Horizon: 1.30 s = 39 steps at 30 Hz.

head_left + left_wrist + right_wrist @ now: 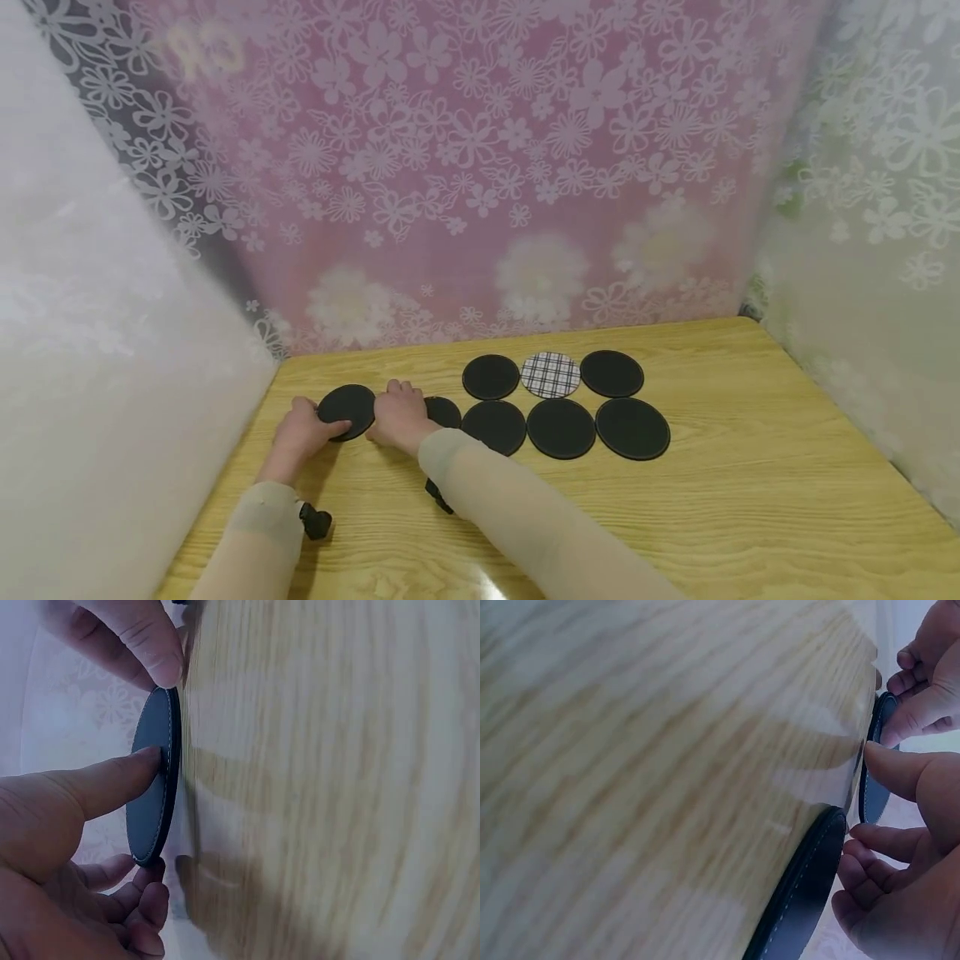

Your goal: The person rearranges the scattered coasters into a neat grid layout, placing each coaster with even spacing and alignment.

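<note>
My left hand (pixel 302 433) holds a round black coaster (pixel 348 408) at its left side. The left thumb (pixel 112 780) lies across its stitched face, and the other fingers curl at the rim. At the opposite edge, my right hand (pixel 401 415) pinches the same coaster with thumb and fingertips. In the left wrist view this coaster (pixel 146 802) looks tilted close over the wooden table (pixel 315 765). Just right of my right hand lies another black coaster (pixel 444 411), partly hidden by the hand; it fills the foreground of the right wrist view.
More black coasters lie in two rows to the right, among them a front one (pixel 561 428) and a back one (pixel 612 373). A white plaid coaster (pixel 551 375) sits in the back row. Flower-patterned curtains (pixel 480 167) enclose the table's back and sides.
</note>
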Each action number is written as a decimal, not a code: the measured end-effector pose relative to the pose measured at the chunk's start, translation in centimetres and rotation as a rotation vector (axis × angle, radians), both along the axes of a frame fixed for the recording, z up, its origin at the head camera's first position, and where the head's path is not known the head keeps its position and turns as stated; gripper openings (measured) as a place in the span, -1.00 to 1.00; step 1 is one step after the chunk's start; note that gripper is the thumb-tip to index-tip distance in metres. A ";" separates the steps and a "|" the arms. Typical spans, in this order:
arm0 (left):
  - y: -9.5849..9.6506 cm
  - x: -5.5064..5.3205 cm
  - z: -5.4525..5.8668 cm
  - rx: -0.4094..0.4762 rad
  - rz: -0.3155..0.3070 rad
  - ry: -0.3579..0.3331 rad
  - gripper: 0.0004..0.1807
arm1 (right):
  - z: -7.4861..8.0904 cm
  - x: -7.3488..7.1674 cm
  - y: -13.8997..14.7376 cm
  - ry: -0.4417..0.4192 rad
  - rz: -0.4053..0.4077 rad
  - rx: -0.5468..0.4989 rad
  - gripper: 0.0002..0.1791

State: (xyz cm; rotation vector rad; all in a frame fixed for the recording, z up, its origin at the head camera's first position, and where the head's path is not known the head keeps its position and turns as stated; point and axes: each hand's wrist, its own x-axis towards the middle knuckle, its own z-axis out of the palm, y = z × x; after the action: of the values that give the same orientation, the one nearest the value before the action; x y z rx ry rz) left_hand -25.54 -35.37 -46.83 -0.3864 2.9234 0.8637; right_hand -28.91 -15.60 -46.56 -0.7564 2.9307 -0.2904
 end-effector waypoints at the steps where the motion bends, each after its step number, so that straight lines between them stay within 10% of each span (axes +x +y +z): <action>1: 0.3 0.1 0.0 0.001 0.001 0.006 -0.07 | 0.0 0.0 0.0 0.001 0.000 -0.003 -0.54; 39: 5.7 -1.4 2.0 0.221 -0.035 0.045 -0.07 | 1.1 -3.3 5.7 -0.060 -0.113 -0.302 -0.31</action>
State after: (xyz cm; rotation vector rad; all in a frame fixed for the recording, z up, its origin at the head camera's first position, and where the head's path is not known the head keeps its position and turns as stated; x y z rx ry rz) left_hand -26.90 -29.68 -44.85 -0.3024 2.8227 1.1891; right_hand -32.24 -9.93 -45.49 -0.6010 2.9112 -0.7652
